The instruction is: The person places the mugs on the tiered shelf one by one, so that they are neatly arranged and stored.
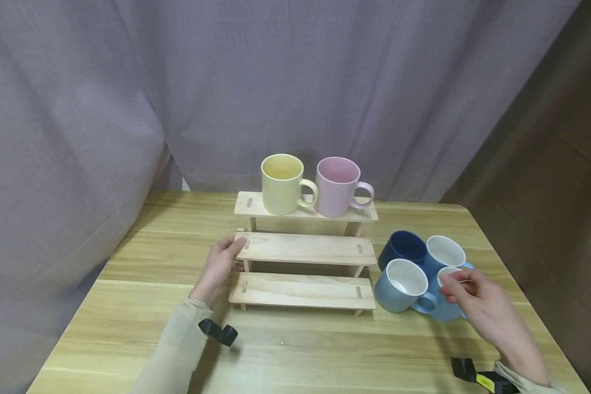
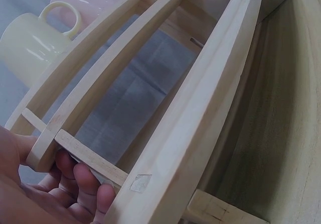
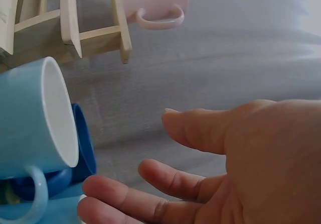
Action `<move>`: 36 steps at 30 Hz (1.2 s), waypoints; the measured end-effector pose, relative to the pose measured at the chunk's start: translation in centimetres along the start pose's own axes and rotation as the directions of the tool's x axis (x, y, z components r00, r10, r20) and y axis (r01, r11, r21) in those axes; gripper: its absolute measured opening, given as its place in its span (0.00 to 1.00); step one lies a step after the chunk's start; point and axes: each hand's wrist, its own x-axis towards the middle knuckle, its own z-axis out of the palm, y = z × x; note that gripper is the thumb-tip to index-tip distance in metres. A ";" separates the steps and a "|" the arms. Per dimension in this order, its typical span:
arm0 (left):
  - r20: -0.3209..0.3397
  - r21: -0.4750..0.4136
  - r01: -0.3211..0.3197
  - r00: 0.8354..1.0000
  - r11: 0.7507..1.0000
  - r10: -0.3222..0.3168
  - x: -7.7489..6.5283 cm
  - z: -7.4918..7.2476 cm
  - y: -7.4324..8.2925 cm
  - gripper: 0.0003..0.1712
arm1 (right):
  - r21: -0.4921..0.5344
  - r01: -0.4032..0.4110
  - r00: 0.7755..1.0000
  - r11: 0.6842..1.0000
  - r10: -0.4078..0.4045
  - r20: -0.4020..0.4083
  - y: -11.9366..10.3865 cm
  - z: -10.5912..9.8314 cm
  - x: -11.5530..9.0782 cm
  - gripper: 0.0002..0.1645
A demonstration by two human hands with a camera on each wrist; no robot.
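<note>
My left hand (image 1: 218,269) grips the left end of the middle tier of a three-tier wooden shelf (image 1: 305,248); in the left wrist view the thumb lies on top with fingers (image 2: 85,179) curled beneath. On the top tier stand a yellow mug (image 1: 283,189) and a pink mug (image 1: 336,189), handles to the right. My right hand (image 1: 492,314) hovers over a cluster of mugs, holding nothing, thumb and fingers apart. The cluster has a navy mug (image 1: 399,250), a front light blue mug (image 1: 395,290), a back blue mug (image 1: 445,253) and another blue mug (image 1: 443,312), partly hidden by the hand.
The wooden table (image 1: 300,350) extends around the shelf, its right edge beyond the mugs. A grey curtain (image 1: 295,82) hangs behind the table. A brown cloth (image 1: 556,202) hangs on the right.
</note>
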 end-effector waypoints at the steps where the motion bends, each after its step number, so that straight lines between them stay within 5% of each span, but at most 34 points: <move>1: 0.003 0.002 -0.001 1.000 1.000 0.001 0.0 0.0 0.0 0.20 | -0.004 0.004 1.000 1.000 -0.004 0.008 0.0 0.1 0.0 0.27; 19: -0.010 0.009 0.001 1.000 1.000 -0.001 0.0 0.1 0.0 0.21 | -0.054 -0.037 0.995 0.998 0.042 0.091 0.2 1.1 0.3 0.31; 36: -0.012 -0.002 0.013 1.000 1.000 -0.013 0.0 0.1 -0.1 0.20 | -0.063 0.060 0.996 0.996 -0.055 0.072 0.2 1.9 0.1 0.29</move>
